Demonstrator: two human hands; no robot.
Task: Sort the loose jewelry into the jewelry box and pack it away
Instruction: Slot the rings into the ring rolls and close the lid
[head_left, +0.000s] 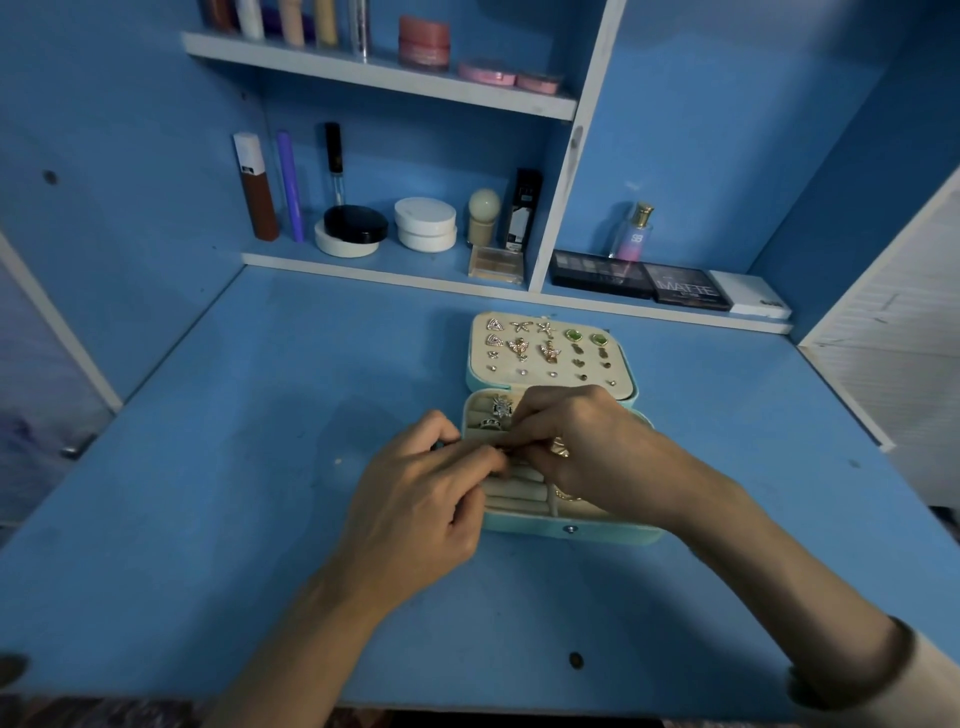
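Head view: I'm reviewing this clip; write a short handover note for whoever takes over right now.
Left hand: fingertips pinch a small piece above the ring rolls; too hidden to identify.
Right hand: pinches the same piece from the other side.
Jewelry box: open on the desk, lid laid back.
Done: earrings pinned on the lid panel; rings seated in the far rolls.
Left: seat the held piece, close the box, pack it away.

Jewelry box (545, 535) turquoise, lining cream – desk (260, 467) blue, earrings (571, 335) seemingly green
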